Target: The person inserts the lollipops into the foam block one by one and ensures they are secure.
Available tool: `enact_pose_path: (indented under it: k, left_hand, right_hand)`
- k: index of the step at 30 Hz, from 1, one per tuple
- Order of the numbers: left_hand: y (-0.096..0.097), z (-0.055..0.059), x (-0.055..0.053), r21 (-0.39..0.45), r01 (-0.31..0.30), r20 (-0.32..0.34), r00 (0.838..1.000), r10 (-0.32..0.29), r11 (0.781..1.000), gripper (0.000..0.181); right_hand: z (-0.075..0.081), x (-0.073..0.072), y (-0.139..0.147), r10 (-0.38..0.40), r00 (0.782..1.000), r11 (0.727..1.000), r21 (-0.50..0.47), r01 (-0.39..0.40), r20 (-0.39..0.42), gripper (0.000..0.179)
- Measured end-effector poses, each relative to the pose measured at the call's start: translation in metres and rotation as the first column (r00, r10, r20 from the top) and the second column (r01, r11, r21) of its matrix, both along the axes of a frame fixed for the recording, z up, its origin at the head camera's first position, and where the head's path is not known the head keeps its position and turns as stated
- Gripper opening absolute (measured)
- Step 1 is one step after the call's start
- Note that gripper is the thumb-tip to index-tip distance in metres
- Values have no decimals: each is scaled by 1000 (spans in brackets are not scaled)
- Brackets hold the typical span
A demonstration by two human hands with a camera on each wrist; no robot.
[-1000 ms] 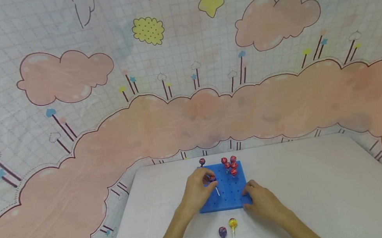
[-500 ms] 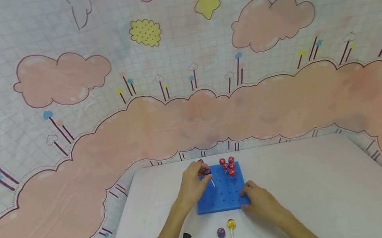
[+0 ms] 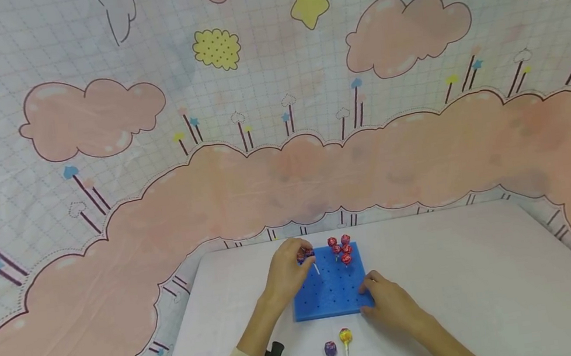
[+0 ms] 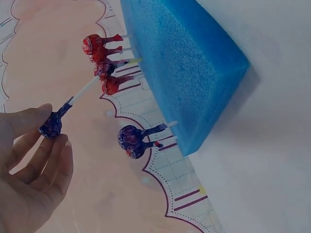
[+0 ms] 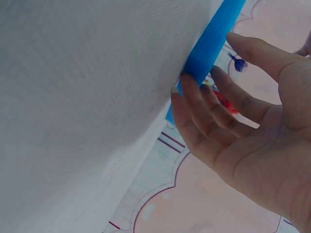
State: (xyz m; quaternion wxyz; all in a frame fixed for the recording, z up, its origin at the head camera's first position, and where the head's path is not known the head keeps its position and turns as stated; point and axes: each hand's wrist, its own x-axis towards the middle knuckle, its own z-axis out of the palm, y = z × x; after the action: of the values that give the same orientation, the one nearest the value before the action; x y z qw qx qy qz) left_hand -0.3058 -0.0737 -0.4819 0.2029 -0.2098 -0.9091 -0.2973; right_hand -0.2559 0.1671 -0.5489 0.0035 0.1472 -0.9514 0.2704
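My left hand (image 3: 282,272) pinches a purple-wrapped lollipop (image 4: 50,127) by its candy head, between thumb and fingers. Its white stick points toward the blue foam board (image 3: 330,291), over the board's far left part. Purple lollipops (image 4: 130,138) stand in the board near that hand, partly hidden by it in the head view. A cluster of several red lollipops (image 3: 345,250) stands upright at the far right of the board. My right hand (image 3: 393,302) rests at the near right corner, with thumb and loosely bent fingers (image 5: 192,90) touching the board's edges.
On the white table (image 3: 459,264), in front of the board, lie a purple lollipop (image 3: 330,349) and a yellow lollipop (image 3: 345,337) with sticks toward me. The board's top has rows of small holes. A patterned cloth (image 3: 265,186) hangs behind the table.
My left hand has carried the purple lollipop away from me and slightly left, toward the board's far left corner. The right hand has stayed at the near right corner.
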Motion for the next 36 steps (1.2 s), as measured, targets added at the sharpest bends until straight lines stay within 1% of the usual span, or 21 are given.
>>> enact_pose_path:
  k: [4, 7, 12, 19, 24, 27, 31, 33, 36]
  left_hand:
    - [-1, -3, -7, -47, -28, -48, 999, 25, 999, 21]
    - [-3, -4, -12, -64, -40, -75, 997, 35, 997, 21]
    - [-5, -6, -19, -48, -36, -91, 995, 31, 998, 20]
    - [-4, -9, -26, 3, -13, -115, 993, 13, 1000, 21]
    - [-3, -11, -32, 12, -22, -135, 991, 24, 1000, 22]
    - [-2, -10, -35, 14, -26, -125, 992, 28, 1000, 22]
    - [-1, -10, -39, 17, -33, -82, 996, 34, 999, 21]
    - [-1, -11, -42, 11, -39, -65, 997, 40, 999, 20]
    - [-1, -14, -46, 0, -49, -59, 997, 49, 999, 20]
  right_hand:
    - [0, 0, 1, 2, 1000, 1000, 1, -2, 2, 31]
    - [0, 0, 1, 2, 1000, 1000, 1, -2, 5, 31]
    - [0, 0, 0, -4, 1000, 1000, 1, 4, 9, 31]
    - [0, 0, 0, -12, 1000, 1000, 7, 12, 15, 32]
    - [0, 0, -1, -11, 1000, 1000, 10, 10, 14, 31]
    - [-1, 0, -1, -11, 1000, 1000, 8, 11, 11, 31]
    - [-2, -1, 0, -11, 1000, 1000, 11, 11, 8, 31]
    - [-2, -1, 0, -10, 1000, 1000, 12, 10, 8, 31]
    - [-3, -2, 0, -8, 1000, 1000, 11, 8, 8, 32]
